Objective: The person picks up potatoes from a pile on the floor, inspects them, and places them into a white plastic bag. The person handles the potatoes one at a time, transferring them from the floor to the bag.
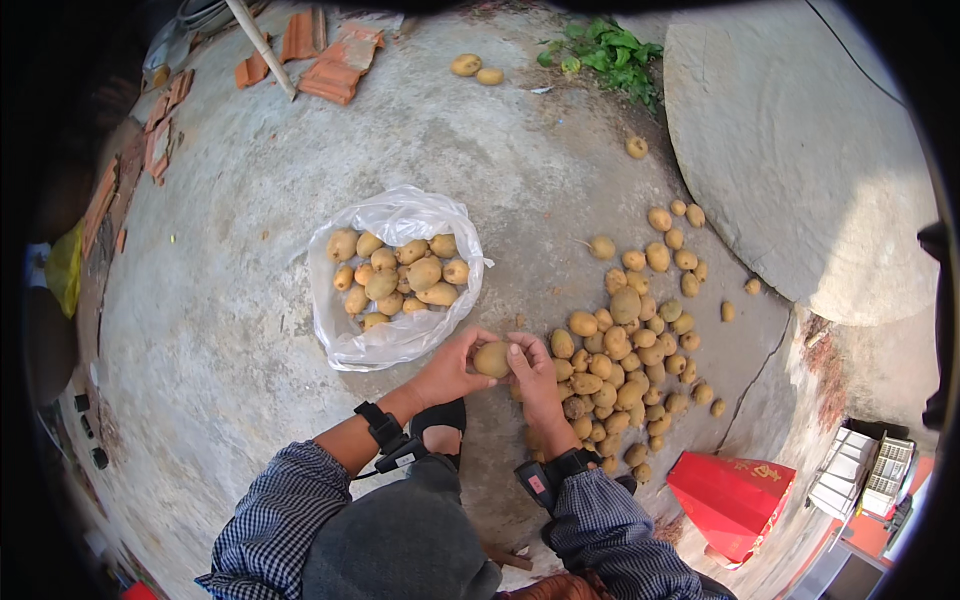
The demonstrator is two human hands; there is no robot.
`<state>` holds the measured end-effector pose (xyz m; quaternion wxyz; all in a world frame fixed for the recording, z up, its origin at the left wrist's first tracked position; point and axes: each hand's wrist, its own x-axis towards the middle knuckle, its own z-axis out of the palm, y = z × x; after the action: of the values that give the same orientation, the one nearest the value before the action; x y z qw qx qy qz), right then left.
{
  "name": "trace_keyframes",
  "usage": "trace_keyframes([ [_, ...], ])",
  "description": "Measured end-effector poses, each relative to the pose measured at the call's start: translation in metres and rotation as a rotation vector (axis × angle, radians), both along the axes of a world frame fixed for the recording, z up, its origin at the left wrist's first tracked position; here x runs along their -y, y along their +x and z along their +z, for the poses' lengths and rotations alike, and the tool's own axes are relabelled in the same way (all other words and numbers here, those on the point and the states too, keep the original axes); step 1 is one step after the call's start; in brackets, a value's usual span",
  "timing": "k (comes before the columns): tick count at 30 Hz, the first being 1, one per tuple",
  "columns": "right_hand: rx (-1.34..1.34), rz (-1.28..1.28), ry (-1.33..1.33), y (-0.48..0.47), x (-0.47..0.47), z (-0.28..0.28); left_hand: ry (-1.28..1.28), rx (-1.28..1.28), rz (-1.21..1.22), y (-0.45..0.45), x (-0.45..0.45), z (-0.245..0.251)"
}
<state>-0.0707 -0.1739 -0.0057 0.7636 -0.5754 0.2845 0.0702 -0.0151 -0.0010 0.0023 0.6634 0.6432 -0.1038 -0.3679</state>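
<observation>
A round yellow-brown fruit, kiwi-like or potato-like [492, 359], is held between my two hands, low in front of me. My left hand [452, 367] grips its left side with thumb and fingers. On its right side, the thumb and fingers of my right hand [534, 369] press against it. Up and to the left stands an open clear plastic bag [360, 350] with several similar fruits [424, 273] inside. A large loose pile of the same fruits [616, 341] lies on the concrete floor to the right, partly behind my right hand.
A large round stone slab [795, 150] lies at the upper right, near a green leafy plant [611, 56]. Broken clay roof tiles [341, 64] and a pole [262, 49] are at the upper left. A red paper bag [727, 499] and white crates [889, 472] are at the lower right.
</observation>
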Motion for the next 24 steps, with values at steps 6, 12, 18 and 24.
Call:
trace_keyframes([
  [6,-0.094,0.008,0.008,0.006,-0.007,0.009,-0.208,-0.316,0.068,-0.003,-0.01,0.0],
  [12,-0.015,0.028,-0.12,0.003,-0.013,0.023,-0.257,-0.372,0.095,-0.002,-0.008,0.008],
  [18,-0.024,0.101,-0.048,0.003,0.004,0.011,-0.117,-0.171,0.038,0.038,-0.032,0.03],
  [24,-0.072,0.078,-0.038,-0.009,0.006,0.007,0.451,0.223,0.233,0.128,-0.073,0.035],
])
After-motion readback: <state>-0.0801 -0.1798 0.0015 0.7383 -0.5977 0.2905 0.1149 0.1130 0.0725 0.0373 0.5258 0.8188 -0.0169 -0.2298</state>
